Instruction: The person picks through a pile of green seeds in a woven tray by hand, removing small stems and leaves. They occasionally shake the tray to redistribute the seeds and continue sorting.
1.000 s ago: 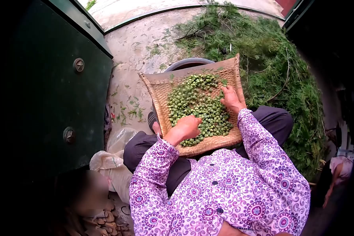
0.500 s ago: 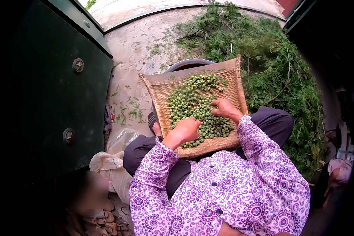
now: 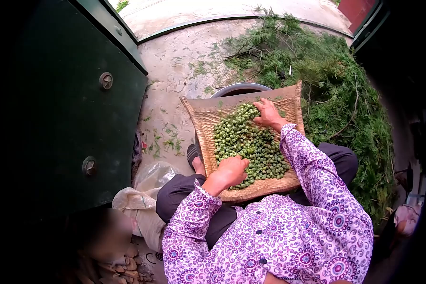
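A woven winnowing basket (image 3: 201, 142) rests on my lap, with a heap of small round green cones (image 3: 253, 146) spread over it. My left hand (image 3: 233, 171) is at the near left side of the heap, its fingers curled over the cones; whatever is in them is hidden. At the far right of the heap, my right hand (image 3: 269, 114) has thumb and fingers apart, fingertips touching the topmost cones. A few green sprigs lie among the cones and near the basket's far edge.
Behind the basket a round basin (image 3: 241, 88) shows its rim. Cut evergreen branches (image 3: 336, 85) are piled on the right. A dark green metal door (image 3: 80, 128) stands on the left, above a pale woven sack (image 3: 132, 201). Leaf scraps litter the concrete floor (image 3: 175, 71).
My right hand has moved away from me, from the middle of the heap to its far edge. My left hand stays near the same part of the basket. The whole view has shifted slightly.
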Demonstrator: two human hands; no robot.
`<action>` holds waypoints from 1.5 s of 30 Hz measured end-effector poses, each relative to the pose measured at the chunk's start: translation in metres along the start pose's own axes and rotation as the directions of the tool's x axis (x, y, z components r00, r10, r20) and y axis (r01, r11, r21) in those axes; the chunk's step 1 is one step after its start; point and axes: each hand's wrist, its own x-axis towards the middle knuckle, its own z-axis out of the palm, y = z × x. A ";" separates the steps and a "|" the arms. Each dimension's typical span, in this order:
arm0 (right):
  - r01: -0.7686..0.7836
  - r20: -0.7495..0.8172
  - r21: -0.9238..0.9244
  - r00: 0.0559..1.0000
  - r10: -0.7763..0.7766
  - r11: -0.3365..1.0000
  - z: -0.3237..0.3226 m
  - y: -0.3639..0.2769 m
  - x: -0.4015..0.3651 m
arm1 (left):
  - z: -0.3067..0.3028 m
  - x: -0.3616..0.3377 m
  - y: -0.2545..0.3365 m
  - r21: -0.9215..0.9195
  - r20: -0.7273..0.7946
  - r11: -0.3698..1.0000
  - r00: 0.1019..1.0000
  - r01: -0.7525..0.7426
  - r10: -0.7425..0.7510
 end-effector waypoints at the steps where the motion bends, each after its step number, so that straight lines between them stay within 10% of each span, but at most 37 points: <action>1: -0.018 0.006 -0.041 1.000 0.019 0.999 0.001 -0.004 0.009 | -0.001 -0.001 -0.002 0.001 -0.006 1.000 1.000 0.005 -0.005; 5: -0.206 0.205 -0.042 0.956 0.210 0.978 0.004 -0.025 0.018 | -0.006 -0.005 -0.006 -0.047 -0.034 0.998 0.999 0.032 -0.033; 13: 0.394 0.272 0.312 0.835 -0.478 0.865 0.033 -0.024 -0.058 | -0.010 -0.007 -0.023 -0.088 -0.185 0.992 0.977 0.089 -0.104; 16: 0.311 -0.035 0.102 0.950 -0.309 0.945 -0.009 0.002 -0.085 | 0.000 -0.010 -0.043 -0.115 -0.567 0.974 0.792 0.197 -0.227; 19: -0.106 -0.371 -0.067 0.926 0.074 0.992 -0.039 0.044 -0.113 | 0.026 -0.005 -0.082 -0.086 -0.682 0.929 0.658 0.361 -0.319; 23: -0.425 -0.070 0.419 0.866 0.496 0.802 -0.011 0.102 -0.122 | 0.066 0.003 -0.105 -0.546 -0.518 0.749 0.551 0.376 -0.654; 25: -0.388 -0.100 0.491 0.864 0.493 0.780 0.007 0.113 -0.114 | 0.091 0.017 -0.146 -0.814 -0.288 0.489 0.515 0.313 -0.807; 31: -0.193 -0.391 0.325 0.864 0.317 0.926 -0.033 0.086 -0.128 | 0.084 0.005 -0.133 -0.753 -0.501 0.611 0.390 0.243 -0.773; 34: 0.191 -0.688 0.264 0.724 0.046 0.945 -0.104 0.048 -0.157 | 0.065 -0.008 -0.125 -0.751 -0.638 0.643 0.411 -0.147 -0.651; 36: 0.177 -0.672 0.327 0.735 0.096 0.928 -0.140 0.030 -0.174 | 0.027 -0.020 -0.072 -0.714 -0.700 0.594 0.390 -0.371 -0.598; 39: 0.138 -0.724 0.248 0.685 0.088 0.959 -0.102 0.069 -0.138 | 0.037 -0.002 -0.127 -0.576 -0.784 0.811 0.348 -0.100 -0.514; 45: -0.071 -0.494 0.477 0.803 0.333 0.876 -0.007 0.104 -0.157 | 0.061 -0.016 -0.104 -0.701 -0.653 0.713 0.407 -0.006 -0.638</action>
